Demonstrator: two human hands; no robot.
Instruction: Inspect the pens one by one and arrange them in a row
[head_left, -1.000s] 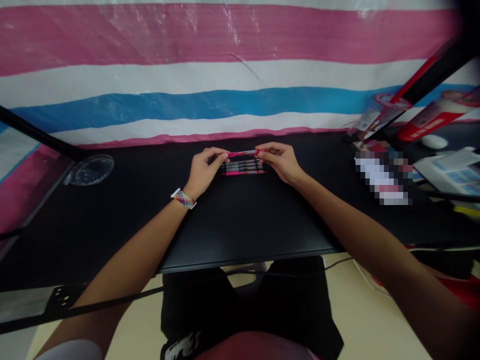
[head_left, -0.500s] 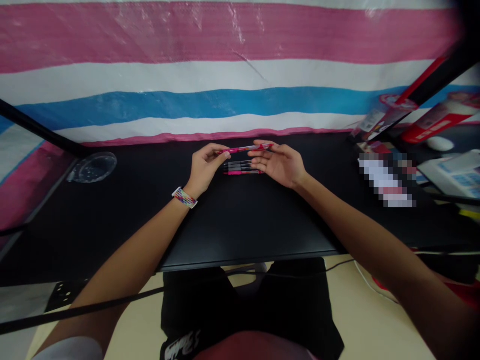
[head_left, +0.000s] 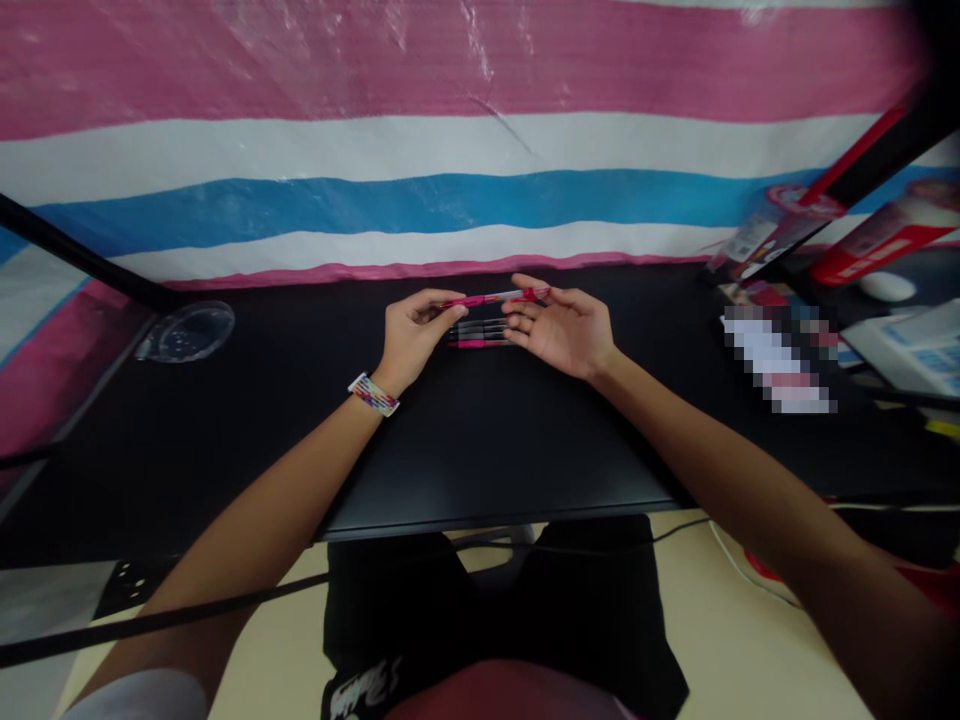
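Note:
A pink-and-clear pen (head_left: 480,299) is held level between my two hands, above the black desk. My left hand (head_left: 417,334) pinches its left end between thumb and fingers. At the pen's red right end is my right hand (head_left: 571,334), palm partly turned up, with thumb and index finger on the pen and the other fingers loosely spread. Just below the raised pen, several pens (head_left: 480,332) lie side by side on the desk, dark ones with a pink one nearest me. My right fingertips hide their right ends.
On the desk's left sits a clear plastic lid (head_left: 187,332). To the right stand a clear cup (head_left: 776,230) with a red straw and a red-and-white container (head_left: 881,240), near a white rounded object (head_left: 887,287). A striped sheet (head_left: 450,205) hangs behind the black desk (head_left: 495,440).
The view has shifted slightly. Both hands stay at the pen's ends, and my right index finger is a little more raised and stretched out. The pens on the desk have not moved.

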